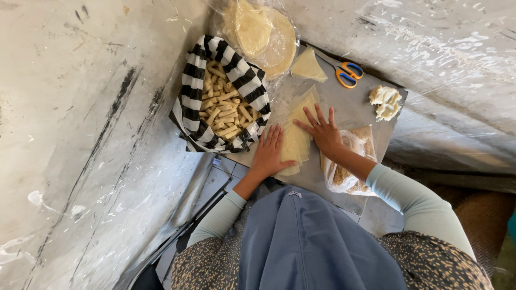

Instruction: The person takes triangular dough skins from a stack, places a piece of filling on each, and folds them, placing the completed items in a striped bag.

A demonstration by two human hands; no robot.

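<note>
While both palms lie flat and open, left hand [269, 153] and right hand [324, 134] press thin, limp pastry sheets [296, 140] at the board [349, 104]'s near edge, likely tearable and best lifted by corners, beside a striped-cloth basket [191, 88] of rolls.

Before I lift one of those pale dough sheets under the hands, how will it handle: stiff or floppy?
Probably floppy: the dough sheets lie thin and flat in an overlapping stack, so one would likely droop. They may cling together, since the edges overlap closely. Likely fragile too; both the left hand and right hand press them with spread, flat fingers.
</note>
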